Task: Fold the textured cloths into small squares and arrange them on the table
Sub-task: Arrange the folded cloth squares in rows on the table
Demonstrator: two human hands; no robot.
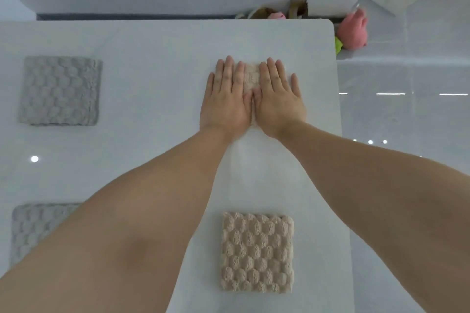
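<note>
A near beige cloth (256,251) lies folded square on the white table (152,40). At the near left, a near grey cloth (28,231) is partly hidden by the left forearm. Farther on, the left hand (226,99) and right hand (277,99) lie flat, thumbs touching, all fingers straight. The 2 palms press a far beige cloth (250,76) near the table's right edge. A far grey cloth (59,90) sits folded at the left. A pink plush toy (353,29) lies beyond the table.

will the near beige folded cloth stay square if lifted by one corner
Unlikely: the near beige folded cloth looks soft and thick, so its layers would likely flop open. Its bumpy pile should grip the table, not slide.
</note>
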